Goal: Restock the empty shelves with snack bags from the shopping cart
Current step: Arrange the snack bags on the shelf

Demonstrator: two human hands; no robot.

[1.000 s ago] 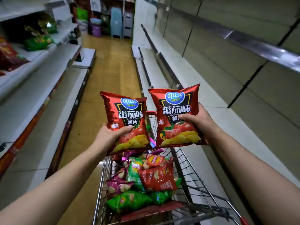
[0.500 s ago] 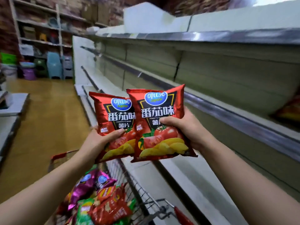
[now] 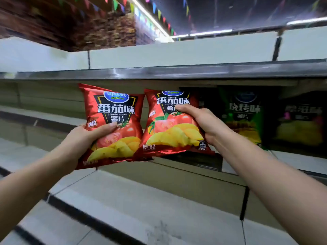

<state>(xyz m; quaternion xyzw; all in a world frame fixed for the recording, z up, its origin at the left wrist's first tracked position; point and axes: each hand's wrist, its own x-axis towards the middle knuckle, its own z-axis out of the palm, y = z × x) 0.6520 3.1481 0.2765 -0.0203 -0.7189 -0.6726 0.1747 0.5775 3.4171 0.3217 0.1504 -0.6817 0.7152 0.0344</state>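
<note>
Shelf [image 3: 297,160], green chip bag [image 3: 245,117] inside

Location type: retail shop, snack aisle. Indicators: long tiered gondola shelving [image 3: 159,200] fronted by a metal shelf rail [image 3: 177,71]; branded crisp bags [image 3: 245,117] stocked face-out directly below the rail, right end; coloured bunting [image 3: 155,9] and fluorescent tube lights [image 3: 210,32] above the rail.

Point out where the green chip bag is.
In the head view, the green foil chip bag stands on the shelf right of centre, between the red tomato bag in the right hand and a dark bag.
</note>
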